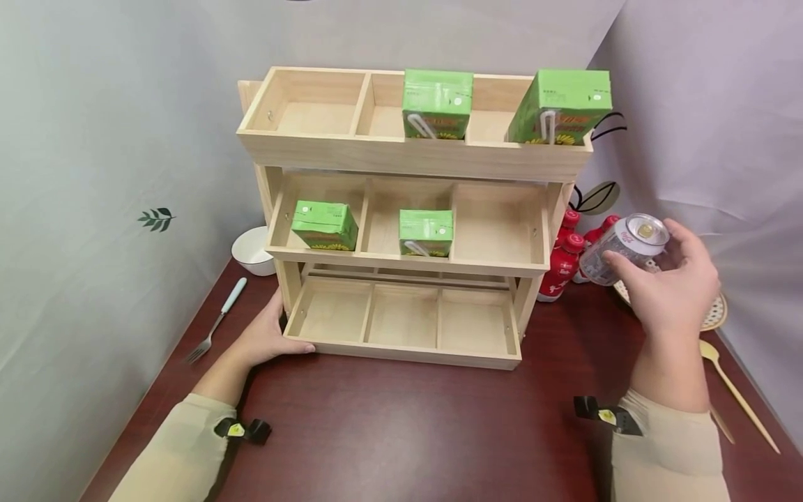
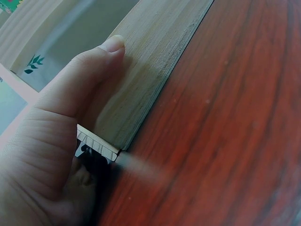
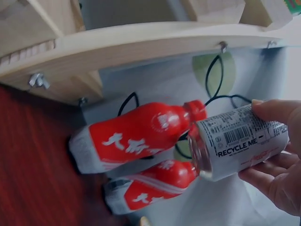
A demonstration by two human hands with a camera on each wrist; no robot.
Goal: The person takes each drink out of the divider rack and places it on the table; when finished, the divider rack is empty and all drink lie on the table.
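Note:
A three-tier wooden rack (image 1: 414, 155) stands in the middle of the head view, each tier split into compartments. My left hand (image 1: 271, 336) grips its lower left corner, the thumb (image 2: 101, 59) lying along the front board and the other fingers round the side, mostly hidden. In my right hand (image 1: 680, 286) is a silver drink can (image 1: 627, 247), pinched between thumb and fingers and tilted, off the table to the right of the rack. "RECYCLE ME" shows on the can (image 3: 240, 141) in the right wrist view. Red bottles (image 3: 146, 134) stand just behind it.
Green drink cartons sit on the rack: one (image 1: 437, 104) top middle, one (image 1: 561, 108) top right, one (image 1: 323, 224) middle-tier left, one (image 1: 426, 232) middle-tier centre. A white bowl (image 1: 254, 251) and fork (image 1: 216, 321) lie left; a patterned plate (image 1: 715, 314) and golden spoon (image 1: 740, 397) lie right.

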